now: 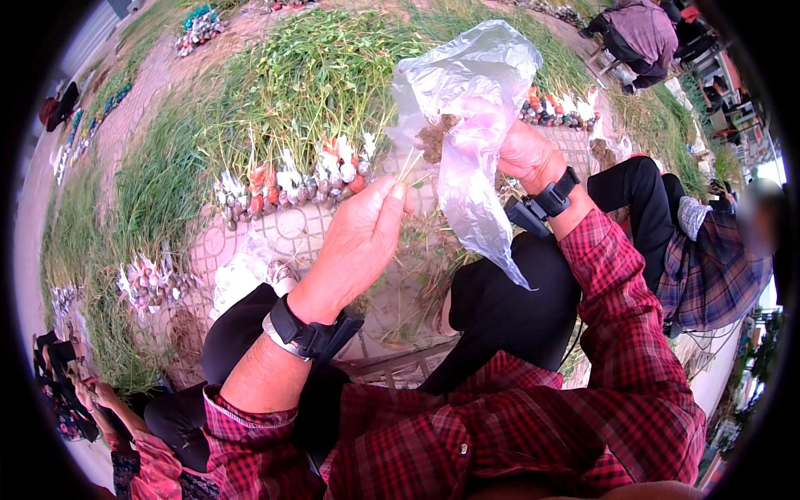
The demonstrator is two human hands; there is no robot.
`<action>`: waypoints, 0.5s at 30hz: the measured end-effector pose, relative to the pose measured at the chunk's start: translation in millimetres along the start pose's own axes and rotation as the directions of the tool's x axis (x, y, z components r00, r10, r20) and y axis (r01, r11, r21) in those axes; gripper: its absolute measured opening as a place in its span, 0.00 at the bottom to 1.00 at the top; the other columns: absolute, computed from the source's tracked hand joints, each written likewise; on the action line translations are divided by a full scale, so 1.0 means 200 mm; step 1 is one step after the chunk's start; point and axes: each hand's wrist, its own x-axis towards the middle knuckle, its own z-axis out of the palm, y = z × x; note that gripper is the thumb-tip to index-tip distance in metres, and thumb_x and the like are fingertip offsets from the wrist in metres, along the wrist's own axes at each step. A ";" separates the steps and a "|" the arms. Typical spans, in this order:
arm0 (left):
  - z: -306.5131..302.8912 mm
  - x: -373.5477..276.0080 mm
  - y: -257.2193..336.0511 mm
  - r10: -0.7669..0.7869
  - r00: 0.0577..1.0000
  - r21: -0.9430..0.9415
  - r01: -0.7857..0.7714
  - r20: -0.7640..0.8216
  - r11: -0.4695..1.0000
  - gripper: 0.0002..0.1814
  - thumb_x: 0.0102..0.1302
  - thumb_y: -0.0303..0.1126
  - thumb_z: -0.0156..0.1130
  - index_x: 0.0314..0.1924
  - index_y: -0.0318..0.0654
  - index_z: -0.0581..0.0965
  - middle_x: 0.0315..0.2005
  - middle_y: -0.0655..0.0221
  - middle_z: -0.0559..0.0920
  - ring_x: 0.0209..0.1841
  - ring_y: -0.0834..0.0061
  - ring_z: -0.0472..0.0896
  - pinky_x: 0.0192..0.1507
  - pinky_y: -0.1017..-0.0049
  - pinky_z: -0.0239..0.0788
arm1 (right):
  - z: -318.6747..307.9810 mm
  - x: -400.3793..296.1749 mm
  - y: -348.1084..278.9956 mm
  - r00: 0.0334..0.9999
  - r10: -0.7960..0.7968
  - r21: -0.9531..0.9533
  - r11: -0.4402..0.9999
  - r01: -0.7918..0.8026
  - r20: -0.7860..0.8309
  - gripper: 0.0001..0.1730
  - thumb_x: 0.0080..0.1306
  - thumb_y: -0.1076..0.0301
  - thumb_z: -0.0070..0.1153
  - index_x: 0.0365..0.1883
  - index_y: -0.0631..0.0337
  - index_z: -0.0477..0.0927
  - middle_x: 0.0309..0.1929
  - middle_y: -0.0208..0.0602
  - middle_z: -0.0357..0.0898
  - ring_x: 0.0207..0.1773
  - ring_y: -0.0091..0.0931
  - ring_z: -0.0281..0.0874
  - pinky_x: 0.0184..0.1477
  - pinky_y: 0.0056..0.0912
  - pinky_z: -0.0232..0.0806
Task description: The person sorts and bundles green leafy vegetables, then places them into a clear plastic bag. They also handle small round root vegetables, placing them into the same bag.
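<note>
My left hand pinches a few thin pale plant stems between thumb and forefinger. To its right, my right hand holds a crumpled clear plastic bag, its fingers partly hidden behind the film. A clump of brown soil shows at the bag's left side, close above the stem tips. Whether the stems reach into the soil cannot be told. Beyond my left hand stands a row of small bagged root balls, tied in white and orange plastic, with leafy green plants rising behind them.
More bagged plants stand at the left, and others at the upper right. A white plastic bag lies by my left foot. One person sits close on the right, another farther back; a co-worker's arms show lower left.
</note>
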 end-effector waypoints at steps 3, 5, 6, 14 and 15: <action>-0.02 -0.03 -0.01 0.055 0.997 0.094 -0.051 -0.044 0.994 0.14 0.78 0.36 0.46 0.39 0.35 0.75 0.24 0.75 0.68 0.29 0.78 0.67 0.35 0.74 0.63 | 0.12 -0.02 0.02 0.999 -0.011 0.038 0.999 0.012 -0.033 0.27 0.61 0.71 0.68 0.59 0.62 0.75 0.52 0.33 0.80 0.52 0.23 0.79 0.58 0.30 0.71; -0.04 -0.06 -0.01 0.037 0.998 0.154 -0.027 -0.059 0.988 0.14 0.77 0.36 0.46 0.40 0.34 0.75 0.23 0.69 0.71 0.29 0.73 0.70 0.36 0.70 0.66 | 0.20 -0.02 0.06 0.999 -0.026 0.060 0.998 0.029 -0.040 0.26 0.62 0.72 0.67 0.59 0.62 0.76 0.50 0.32 0.80 0.51 0.23 0.79 0.57 0.29 0.71; -0.04 -0.07 0.00 0.047 0.997 0.191 -0.035 -0.061 0.981 0.13 0.77 0.35 0.46 0.40 0.34 0.75 0.24 0.66 0.72 0.28 0.70 0.72 0.36 0.68 0.66 | 0.22 -0.03 0.09 0.998 -0.027 0.013 1.000 0.027 -0.051 0.26 0.62 0.72 0.67 0.59 0.61 0.76 0.50 0.32 0.80 0.51 0.23 0.79 0.56 0.29 0.71; -0.11 -0.14 -0.04 0.129 0.988 0.359 -0.090 -0.085 0.929 0.13 0.73 0.37 0.46 0.36 0.37 0.73 0.25 0.48 0.79 0.33 0.44 0.78 0.37 0.49 0.67 | 0.31 -0.03 0.16 0.999 -0.014 -0.092 0.996 0.009 -0.049 0.23 0.63 0.72 0.66 0.58 0.61 0.77 0.50 0.31 0.80 0.51 0.22 0.79 0.55 0.28 0.72; -0.12 -0.15 -0.04 0.110 0.991 0.374 -0.071 -0.082 0.925 0.13 0.73 0.37 0.46 0.37 0.37 0.73 0.25 0.48 0.79 0.33 0.44 0.78 0.37 0.49 0.68 | 0.32 -0.02 0.16 0.999 -0.014 -0.109 0.994 0.009 -0.045 0.24 0.64 0.71 0.66 0.58 0.61 0.77 0.50 0.31 0.80 0.51 0.22 0.79 0.55 0.28 0.72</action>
